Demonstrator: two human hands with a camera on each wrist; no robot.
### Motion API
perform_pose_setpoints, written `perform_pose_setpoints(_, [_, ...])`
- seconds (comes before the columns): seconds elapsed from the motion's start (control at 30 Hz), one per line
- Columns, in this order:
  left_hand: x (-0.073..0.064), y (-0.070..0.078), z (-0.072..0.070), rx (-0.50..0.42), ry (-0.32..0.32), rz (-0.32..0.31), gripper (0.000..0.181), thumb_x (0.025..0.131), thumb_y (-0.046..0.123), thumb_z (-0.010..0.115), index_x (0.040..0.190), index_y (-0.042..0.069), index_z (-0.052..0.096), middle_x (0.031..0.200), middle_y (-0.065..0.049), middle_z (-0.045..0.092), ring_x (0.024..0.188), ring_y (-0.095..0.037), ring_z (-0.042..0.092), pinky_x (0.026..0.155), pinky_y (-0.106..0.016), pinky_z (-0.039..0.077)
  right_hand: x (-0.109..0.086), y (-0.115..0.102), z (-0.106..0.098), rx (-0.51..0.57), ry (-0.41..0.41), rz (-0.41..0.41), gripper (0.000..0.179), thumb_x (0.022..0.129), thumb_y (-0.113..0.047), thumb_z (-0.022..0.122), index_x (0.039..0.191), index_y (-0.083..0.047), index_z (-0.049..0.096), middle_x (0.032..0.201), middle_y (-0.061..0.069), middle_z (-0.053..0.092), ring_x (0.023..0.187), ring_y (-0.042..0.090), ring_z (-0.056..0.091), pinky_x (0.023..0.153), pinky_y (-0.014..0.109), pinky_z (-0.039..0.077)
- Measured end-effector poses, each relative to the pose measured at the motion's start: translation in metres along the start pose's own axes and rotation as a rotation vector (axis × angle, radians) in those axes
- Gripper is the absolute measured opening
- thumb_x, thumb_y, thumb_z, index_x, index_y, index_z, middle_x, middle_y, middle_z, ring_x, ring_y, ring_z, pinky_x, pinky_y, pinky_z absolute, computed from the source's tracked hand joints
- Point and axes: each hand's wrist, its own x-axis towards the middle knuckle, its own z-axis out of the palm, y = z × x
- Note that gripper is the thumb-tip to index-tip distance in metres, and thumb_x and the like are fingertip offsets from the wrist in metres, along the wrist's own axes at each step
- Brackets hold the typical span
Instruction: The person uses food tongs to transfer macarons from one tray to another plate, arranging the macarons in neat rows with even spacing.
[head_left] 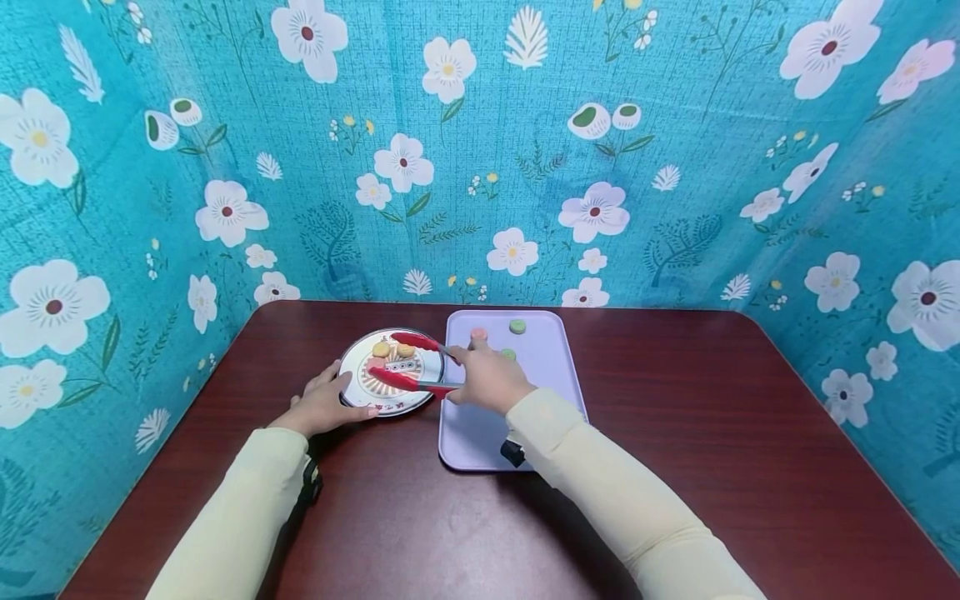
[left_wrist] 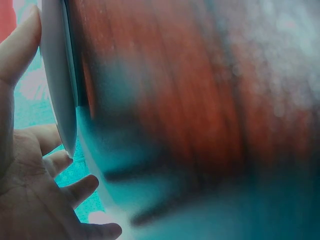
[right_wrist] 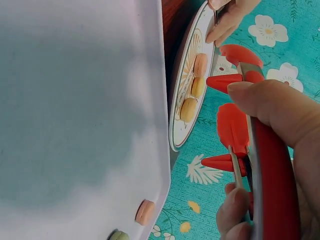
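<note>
My left hand point(head_left: 318, 402) holds the rim of a round patterned plate point(head_left: 405, 403), thumb at the near edge and fingers spread around the left side. On the plate lie two yellow macarons point(head_left: 381, 349) and a pink macaron point(right_wrist: 201, 65). My right hand point(head_left: 491, 377) grips red-tipped metal tongs point(head_left: 393, 379) by their red handle point(right_wrist: 274, 180). The tong tips are spread apart over the plate, with nothing visibly held between them; in the head view the nearer tip lies close to the pink macaron.
A pale lilac tray point(head_left: 474, 433) stands right of the plate, partly under my right hand. It carries another pink macaron point(head_left: 478, 333) and two green macarons point(head_left: 517, 327). The dark wooden table point(head_left: 675, 400) meets a blue floral cloth point(head_left: 480, 208) behind.
</note>
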Motion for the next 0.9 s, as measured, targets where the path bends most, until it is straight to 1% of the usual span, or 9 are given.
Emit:
perform_pose_setpoints(0.1, [0.000, 0.000, 0.000, 0.005, 0.000, -0.003, 0.109, 0.073, 0.059, 0.074, 0.151, 0.001, 0.025, 0.155, -0.027, 0.012, 0.135, -0.050, 0.016, 0.103, -0.075, 0.014, -0.001, 0.001, -0.001, -0.022, 0.019, -0.014, 0.074, 0.075, -0.044, 0.079, 0.141, -0.023, 0.052, 0.133, 0.015, 0.050, 0.058, 0.021, 0.055, 0.060, 0.036, 0.047])
perform_pose_setpoints(0.2, [0.000, 0.000, 0.000, 0.007, -0.002, -0.002, 0.109, 0.073, 0.060, 0.074, 0.151, 0.002, 0.025, 0.155, -0.027, 0.011, 0.136, -0.050, 0.016, 0.103, -0.075, 0.014, -0.002, 0.003, -0.003, -0.016, 0.021, -0.020, 0.074, 0.075, -0.043, 0.080, 0.141, -0.022, 0.052, 0.134, 0.016, 0.049, 0.057, 0.021, 0.055, 0.060, 0.035, 0.048])
perform_pose_setpoints(0.27, [0.000, 0.000, 0.000, 0.006, -0.002, 0.000, 0.110, 0.072, 0.061, 0.074, 0.151, 0.002, 0.024, 0.155, -0.026, 0.011, 0.136, -0.050, 0.015, 0.103, -0.075, 0.013, -0.003, 0.005, -0.003, -0.003, 0.018, -0.018, 0.075, 0.075, -0.042, 0.081, 0.140, -0.021, 0.052, 0.134, 0.016, 0.049, 0.058, 0.020, 0.055, 0.061, 0.034, 0.049])
perform_pose_setpoints(0.4, [0.000, 0.000, 0.000, 0.001, -0.004, 0.005, 0.110, 0.072, 0.061, 0.073, 0.151, 0.002, 0.024, 0.156, -0.026, 0.011, 0.136, -0.050, 0.015, 0.103, -0.076, 0.013, -0.006, 0.008, -0.005, 0.008, 0.018, -0.008, 0.076, 0.075, -0.041, 0.082, 0.141, -0.020, 0.051, 0.135, 0.016, 0.048, 0.063, 0.018, 0.056, 0.066, 0.035, 0.052])
perform_pose_setpoints(0.47, [0.000, 0.000, 0.000, -0.003, -0.003, 0.006, 0.111, 0.072, 0.062, 0.073, 0.151, 0.002, 0.024, 0.156, -0.025, 0.011, 0.136, -0.050, 0.015, 0.102, -0.076, 0.013, -0.007, 0.010, -0.006, 0.004, 0.021, -0.001, 0.076, 0.075, -0.040, 0.082, 0.141, -0.020, 0.051, 0.134, 0.016, 0.049, 0.064, 0.017, 0.057, 0.067, 0.036, 0.052])
perform_pose_setpoints(0.7, [-0.002, 0.001, -0.001, -0.013, -0.003, 0.004, 0.110, 0.072, 0.060, 0.074, 0.151, 0.002, 0.025, 0.156, -0.025, 0.011, 0.136, -0.050, 0.015, 0.103, -0.075, 0.013, -0.012, 0.017, -0.009, -0.018, 0.038, -0.004, 0.077, 0.074, -0.040, 0.082, 0.141, -0.019, 0.052, 0.119, 0.013, 0.053, 0.061, 0.017, 0.056, 0.060, 0.032, 0.050])
perform_pose_setpoints(0.9, [-0.003, 0.002, -0.001, -0.008, -0.002, 0.007, 0.109, 0.072, 0.060, 0.074, 0.151, 0.001, 0.025, 0.156, -0.025, 0.011, 0.136, -0.050, 0.015, 0.103, -0.075, 0.013, -0.016, 0.024, -0.011, -0.023, 0.058, -0.013, 0.080, 0.074, -0.041, 0.082, 0.143, -0.020, 0.049, 0.106, 0.010, 0.053, 0.058, 0.017, 0.054, 0.056, 0.030, 0.047])
